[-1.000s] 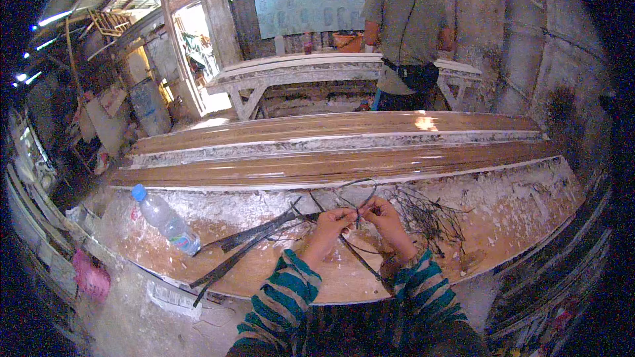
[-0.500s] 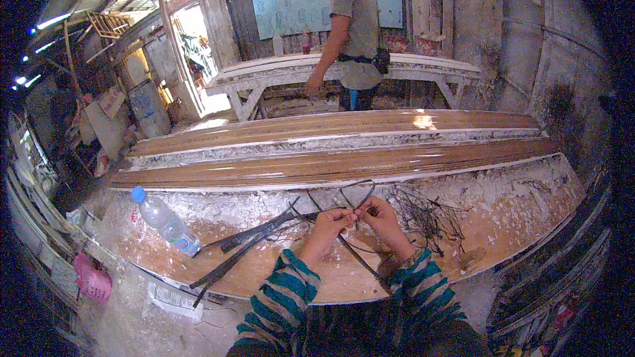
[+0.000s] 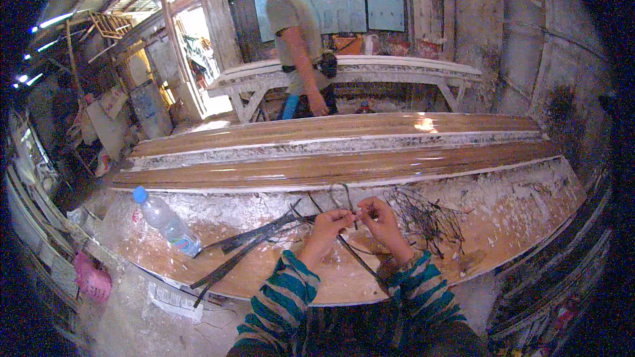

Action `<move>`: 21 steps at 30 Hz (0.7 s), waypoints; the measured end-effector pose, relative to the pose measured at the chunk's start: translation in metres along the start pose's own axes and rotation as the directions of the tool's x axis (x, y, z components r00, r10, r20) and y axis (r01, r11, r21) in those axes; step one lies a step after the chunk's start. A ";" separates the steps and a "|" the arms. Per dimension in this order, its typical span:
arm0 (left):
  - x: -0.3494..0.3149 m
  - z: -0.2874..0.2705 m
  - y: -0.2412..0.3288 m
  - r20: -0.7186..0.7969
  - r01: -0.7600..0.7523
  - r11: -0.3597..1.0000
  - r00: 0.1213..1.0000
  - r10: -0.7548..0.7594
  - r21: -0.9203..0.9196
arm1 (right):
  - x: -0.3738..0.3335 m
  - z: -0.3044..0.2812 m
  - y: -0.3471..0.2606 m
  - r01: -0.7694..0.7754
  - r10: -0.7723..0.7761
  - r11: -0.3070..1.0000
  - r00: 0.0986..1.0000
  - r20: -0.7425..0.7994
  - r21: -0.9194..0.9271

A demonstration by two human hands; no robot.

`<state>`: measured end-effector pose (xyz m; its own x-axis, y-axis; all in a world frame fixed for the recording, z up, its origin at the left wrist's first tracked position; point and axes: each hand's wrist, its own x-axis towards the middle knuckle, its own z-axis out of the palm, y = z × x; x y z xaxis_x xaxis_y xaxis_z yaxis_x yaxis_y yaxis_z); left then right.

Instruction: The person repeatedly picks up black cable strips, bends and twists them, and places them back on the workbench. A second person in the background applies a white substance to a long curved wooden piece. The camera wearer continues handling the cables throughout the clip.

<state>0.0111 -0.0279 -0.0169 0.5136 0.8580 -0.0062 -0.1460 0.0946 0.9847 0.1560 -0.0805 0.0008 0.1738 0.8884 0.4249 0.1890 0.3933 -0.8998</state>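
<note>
My left hand [image 3: 325,231] pinches a black strip [image 3: 357,258] between thumb and fingertips. The strip runs down toward the front edge of the work surface, and a thin dark loop rises just beyond my fingertips. My right hand [image 3: 382,223] is close beside it with thumb and finger pinched together; what they hold, if anything, is too small to make out. To the left lie several longer flat black strips [image 3: 254,235], their ends reaching past the front edge. A tangle of thin black strands [image 3: 433,218] lies right of my right hand.
A clear plastic bottle with a blue cap [image 3: 165,221] stands on the paint-spattered board [image 3: 516,205]. Beyond it lie two long glossy brown panels [image 3: 264,168]. A person [image 3: 297,33] is at the far white bench [image 3: 397,69]. A pink basket [image 3: 92,277] sits low left.
The dark loop beyond my hands has shrunk and shifted left. My right fingertips have moved slightly apart from the left ones. The person behind has walked to the left.
</note>
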 end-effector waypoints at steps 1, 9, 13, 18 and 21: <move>0.001 -0.001 -0.001 -0.030 0.016 1.000 0.999 -0.015 0.013 | 0.000 0.000 -0.002 0.017 -0.017 1.000 1.000 -0.004 -0.019; 0.004 -0.006 0.000 -0.031 -0.016 0.958 1.000 0.008 -0.285 | -0.004 0.001 -0.018 0.324 -0.298 0.915 0.944 0.139 -0.239; 0.002 -0.005 0.001 -0.021 -0.030 0.961 0.999 0.025 -0.274 | -0.005 0.005 -0.021 0.271 -0.246 0.916 0.962 0.120 -0.297; 0.002 -0.005 0.000 -0.002 0.030 0.948 0.999 -0.032 -0.318 | -0.005 0.004 -0.018 0.277 -0.250 0.909 0.960 0.124 -0.313; 0.003 -0.004 -0.003 0.003 0.065 0.921 0.998 -0.069 -0.385 | -0.004 0.004 -0.015 0.314 -0.287 0.901 0.949 0.129 -0.301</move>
<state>0.0094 -0.0231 -0.0202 0.5251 0.8479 -0.0733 -0.4265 0.3368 0.8395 0.1489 -0.0896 0.0122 -0.0143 0.7609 0.6488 0.5155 0.5616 -0.6472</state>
